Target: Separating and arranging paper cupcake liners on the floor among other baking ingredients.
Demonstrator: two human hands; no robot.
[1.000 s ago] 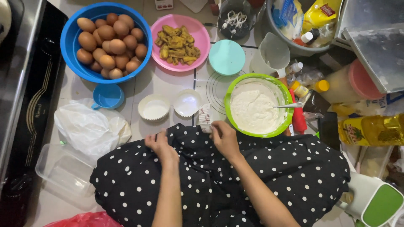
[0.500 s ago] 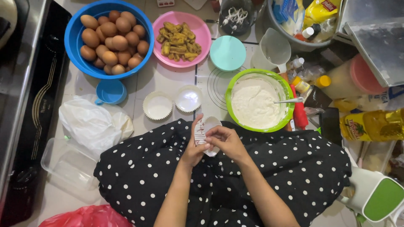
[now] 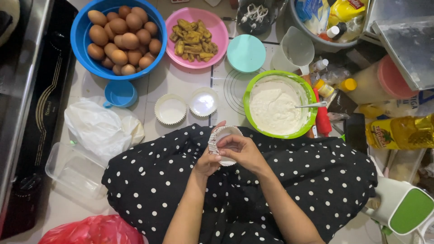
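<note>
A stack of pleated white paper cups [image 3: 222,140] is held between the left hand [image 3: 207,161] and the right hand [image 3: 242,151]; its fluted wall looks thin and matt. Two more fluted cups [image 3: 171,109] are seen on the floor [image 3: 181,81], which is laid in glossy, smooth pale tiles. The blue bowl [image 3: 81,40], pink plate [image 3: 217,27] and green bowl [image 3: 249,90] appear to be smooth, shiny plastic. The eggs [image 3: 122,38] are matt brown shells. A polished metal spoon [image 3: 312,105] is set in thick, wet-looking white batter [image 3: 273,108]. The lap is covered by soft black cloth with white dots [image 3: 294,180]. A crumpled, thin white plastic bag [image 3: 97,129] lies towards the left edge of the floor.
</note>
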